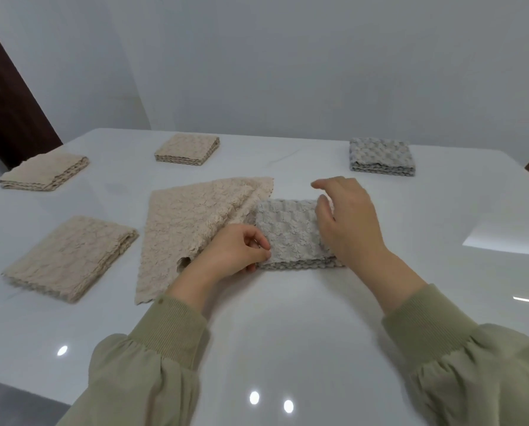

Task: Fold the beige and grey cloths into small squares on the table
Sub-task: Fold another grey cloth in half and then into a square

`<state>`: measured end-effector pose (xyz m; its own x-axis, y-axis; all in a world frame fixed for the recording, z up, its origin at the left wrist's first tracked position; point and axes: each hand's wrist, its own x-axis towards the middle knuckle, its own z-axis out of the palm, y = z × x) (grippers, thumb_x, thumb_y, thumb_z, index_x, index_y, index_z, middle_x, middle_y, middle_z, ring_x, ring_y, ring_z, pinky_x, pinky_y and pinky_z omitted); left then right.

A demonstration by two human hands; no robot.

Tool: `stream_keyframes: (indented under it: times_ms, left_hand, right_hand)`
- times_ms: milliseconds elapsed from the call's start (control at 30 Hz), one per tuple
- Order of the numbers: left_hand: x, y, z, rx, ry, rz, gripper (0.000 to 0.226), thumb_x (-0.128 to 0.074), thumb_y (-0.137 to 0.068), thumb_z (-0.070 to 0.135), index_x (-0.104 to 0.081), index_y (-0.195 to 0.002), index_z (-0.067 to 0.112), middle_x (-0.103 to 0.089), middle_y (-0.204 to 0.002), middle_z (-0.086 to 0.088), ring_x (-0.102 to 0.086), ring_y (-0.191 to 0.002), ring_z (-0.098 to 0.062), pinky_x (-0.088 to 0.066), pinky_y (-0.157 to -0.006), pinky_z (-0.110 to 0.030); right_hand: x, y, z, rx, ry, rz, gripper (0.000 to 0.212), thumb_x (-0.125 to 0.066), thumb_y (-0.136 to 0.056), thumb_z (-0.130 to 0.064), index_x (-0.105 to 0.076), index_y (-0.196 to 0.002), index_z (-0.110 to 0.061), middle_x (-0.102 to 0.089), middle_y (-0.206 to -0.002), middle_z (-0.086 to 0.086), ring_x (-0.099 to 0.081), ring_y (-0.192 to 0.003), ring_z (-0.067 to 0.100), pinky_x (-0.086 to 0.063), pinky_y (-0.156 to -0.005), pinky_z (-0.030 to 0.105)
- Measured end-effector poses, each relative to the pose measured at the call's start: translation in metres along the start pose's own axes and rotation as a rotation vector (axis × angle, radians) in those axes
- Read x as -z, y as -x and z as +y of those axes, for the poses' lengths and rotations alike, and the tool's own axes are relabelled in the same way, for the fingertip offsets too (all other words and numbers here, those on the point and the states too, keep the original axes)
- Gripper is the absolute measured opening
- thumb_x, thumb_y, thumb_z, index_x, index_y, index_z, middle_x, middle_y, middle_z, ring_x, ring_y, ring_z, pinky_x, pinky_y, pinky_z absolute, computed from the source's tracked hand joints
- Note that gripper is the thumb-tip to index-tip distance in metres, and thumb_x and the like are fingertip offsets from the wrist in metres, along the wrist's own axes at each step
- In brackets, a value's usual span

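The grey cloth (284, 235) is pinched at its left edge by the left hand (241, 250), the right hand (346, 219) is held open over its right end, and another fold is likely needed.

Left hand (238, 253) pinches with curled fingers, right hand (350, 221) spreads relaxed fingers.

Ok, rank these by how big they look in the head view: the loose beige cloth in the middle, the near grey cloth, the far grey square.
1. loose beige cloth, clearly largest.
2. near grey cloth.
3. far grey square, smallest here, though farther off, so true size unsure.
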<state>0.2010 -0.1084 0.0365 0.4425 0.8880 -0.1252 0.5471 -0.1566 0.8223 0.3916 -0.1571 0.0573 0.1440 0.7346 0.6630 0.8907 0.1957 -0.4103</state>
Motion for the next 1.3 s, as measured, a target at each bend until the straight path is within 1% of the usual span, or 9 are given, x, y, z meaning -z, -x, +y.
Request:
stream_keyframes:
  times_ms: [133,233,367,600,733,800,933,1033,1300]
  left_hand:
    - [0.004,0.000,-0.002,0.005,0.065,-0.037,0.005,-0.070,-0.082,0.013,-0.065,-0.084,0.014,-0.064,-0.058,0.001,-0.059,-0.050,-0.013,-0.045,-0.051,-0.025]
    - [0.007,-0.005,0.002,0.031,0.178,0.055,0.004,-0.064,-0.088,0.020,-0.062,-0.091,0.017,-0.069,-0.069,-0.005,-0.059,-0.049,-0.015,-0.044,-0.046,-0.024]
    - [0.011,-0.026,0.004,0.117,0.366,0.296,0.010,-0.054,-0.094,0.020,-0.060,-0.101,0.016,-0.070,-0.079,-0.006,-0.054,-0.040,-0.011,-0.038,-0.036,-0.018]
    - [0.002,-0.053,0.010,0.145,0.410,0.404,0.019,-0.067,-0.085,0.029,-0.064,-0.098,0.016,-0.071,-0.077,-0.003,-0.058,-0.047,-0.013,-0.044,-0.047,-0.024]
    - [-0.003,-0.056,0.009,0.141,0.349,0.448,0.025,-0.077,-0.073,0.028,-0.069,-0.096,0.022,-0.070,-0.091,0.000,-0.067,-0.079,-0.017,-0.055,-0.073,-0.032]
    - [-0.004,-0.055,0.010,0.136,0.341,0.451,0.023,-0.076,-0.074,0.019,-0.069,-0.095,0.022,-0.069,-0.095,-0.001,-0.066,-0.084,-0.017,-0.055,-0.077,-0.032]
    - [0.006,-0.043,0.008,0.167,0.400,0.373,0.020,-0.071,-0.078,0.008,-0.069,-0.096,0.018,-0.069,-0.081,-0.006,-0.063,-0.060,-0.016,-0.049,-0.052,-0.023]
    - [0.012,-0.034,0.002,0.177,0.310,0.337,0.016,-0.070,-0.080,0.009,-0.069,-0.093,0.020,-0.068,-0.071,-0.002,-0.059,-0.053,-0.012,-0.039,-0.041,-0.018]
    - [-0.002,-0.042,0.000,0.059,-0.153,0.422,0.020,-0.062,-0.079,0.012,-0.068,-0.093,0.026,-0.060,-0.082,0.007,-0.057,-0.079,-0.012,-0.044,-0.069,-0.025]
  right_hand:
    - [-0.035,-0.004,0.003,-0.077,0.188,-0.440,0.048,-0.033,-0.099,-0.032,-0.035,-0.143,-0.013,-0.038,-0.148,0.007,-0.031,-0.137,0.022,-0.017,-0.114,0.042]
    - [-0.049,0.008,0.017,-0.104,0.329,-0.667,0.062,-0.023,-0.097,-0.052,-0.014,-0.150,-0.022,-0.013,-0.159,0.002,-0.006,-0.146,0.019,0.001,-0.116,0.050]
    - [-0.048,0.008,0.020,-0.072,0.312,-0.685,0.066,-0.024,-0.095,-0.057,-0.011,-0.151,-0.025,-0.008,-0.159,-0.001,-0.002,-0.147,0.018,0.002,-0.116,0.051]
    - [-0.047,0.008,0.019,-0.051,0.334,-0.702,0.067,-0.025,-0.093,-0.058,-0.011,-0.151,-0.027,-0.010,-0.159,-0.002,-0.004,-0.146,0.018,-0.001,-0.116,0.051]
    - [-0.048,0.010,0.016,-0.050,0.357,-0.693,0.066,-0.024,-0.094,-0.058,-0.012,-0.151,-0.027,-0.012,-0.159,-0.001,-0.007,-0.146,0.018,-0.003,-0.116,0.052]
    - [-0.047,0.011,0.014,-0.037,0.365,-0.682,0.066,-0.022,-0.093,-0.059,-0.013,-0.150,-0.027,-0.014,-0.158,-0.001,-0.010,-0.145,0.019,-0.006,-0.116,0.052]
    - [-0.040,0.021,0.006,0.006,0.369,-0.690,0.082,-0.003,-0.076,-0.066,-0.015,-0.149,-0.029,-0.020,-0.156,-0.003,-0.015,-0.143,0.018,-0.012,-0.114,0.052]
    - [-0.035,0.028,0.001,0.040,0.377,-0.695,0.087,0.004,-0.071,-0.066,-0.015,-0.149,-0.030,-0.021,-0.155,-0.006,-0.016,-0.142,0.016,-0.011,-0.114,0.052]
    - [-0.041,0.028,0.003,-0.021,0.370,-0.705,0.089,0.006,-0.070,-0.068,-0.007,-0.150,-0.033,-0.008,-0.159,-0.004,-0.005,-0.146,0.017,0.001,-0.114,0.055]
